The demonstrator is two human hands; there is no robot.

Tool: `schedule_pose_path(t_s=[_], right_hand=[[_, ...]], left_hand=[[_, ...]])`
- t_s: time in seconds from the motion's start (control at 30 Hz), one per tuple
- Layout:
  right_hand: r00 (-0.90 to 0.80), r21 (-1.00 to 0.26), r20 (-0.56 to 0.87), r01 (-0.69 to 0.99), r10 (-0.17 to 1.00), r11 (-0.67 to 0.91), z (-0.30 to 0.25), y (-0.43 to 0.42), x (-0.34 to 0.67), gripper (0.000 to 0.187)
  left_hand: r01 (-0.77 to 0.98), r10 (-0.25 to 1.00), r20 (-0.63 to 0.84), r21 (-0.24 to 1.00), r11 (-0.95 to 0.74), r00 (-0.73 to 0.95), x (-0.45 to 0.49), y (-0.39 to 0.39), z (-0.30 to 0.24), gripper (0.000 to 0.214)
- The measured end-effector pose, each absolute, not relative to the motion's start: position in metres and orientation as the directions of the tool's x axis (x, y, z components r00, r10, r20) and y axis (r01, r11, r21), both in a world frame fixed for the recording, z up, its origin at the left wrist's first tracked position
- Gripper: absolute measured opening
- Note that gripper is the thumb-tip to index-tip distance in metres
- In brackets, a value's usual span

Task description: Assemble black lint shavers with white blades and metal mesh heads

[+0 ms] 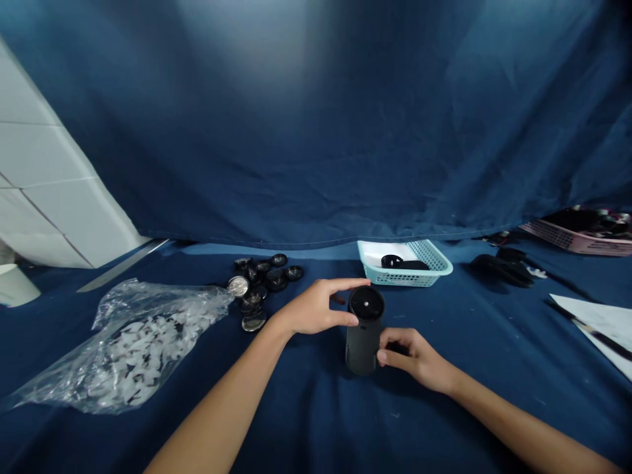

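A dark cylinder (pixel 364 336) stands upright on the blue cloth in the middle of the view, with a round cap on its top end. My left hand (pixel 316 307) pinches the top rim of the cylinder between thumb and fingers. My right hand (pixel 415 357) wraps round its lower part from the right and steadies it. A heap of several round metal mesh discs (pixel 261 283) lies just left of my left hand.
A clear plastic bag of small white pieces (pixel 131 342) lies at the left. A light blue basket (pixel 434 260) with black parts stands behind the cylinder. Black parts (pixel 501 268), a pink tray (pixel 577 238) and white paper (pixel 600 326) are at the right.
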State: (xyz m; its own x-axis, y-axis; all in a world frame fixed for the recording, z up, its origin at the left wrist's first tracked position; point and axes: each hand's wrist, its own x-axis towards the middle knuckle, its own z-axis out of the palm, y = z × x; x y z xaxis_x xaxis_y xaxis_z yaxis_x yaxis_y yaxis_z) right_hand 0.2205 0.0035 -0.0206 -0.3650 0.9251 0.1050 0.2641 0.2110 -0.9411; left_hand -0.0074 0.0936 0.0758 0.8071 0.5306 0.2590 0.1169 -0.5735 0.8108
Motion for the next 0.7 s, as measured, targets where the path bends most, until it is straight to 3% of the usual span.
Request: schedule_pose_path(t_s=[0.33, 0.7], right_hand=[[-0.291, -0.956, 0.112, 0.229, 0.950, 0.183, -0.023, 0.004, 0.221, 0.026], [-0.189, -0.933, 0.180, 0.277, 0.965, 0.228, -0.023, 0.001, 0.219, 0.030]], left_hand=[[0.155, 0.533, 0.239, 0.791, -0.592, 0.812, -0.009, 0.091, 0.083, 0.064], [0.284, 0.582, 0.320, 0.638, -0.716, 0.748, 0.001, 0.082, 0.078, 0.073]])
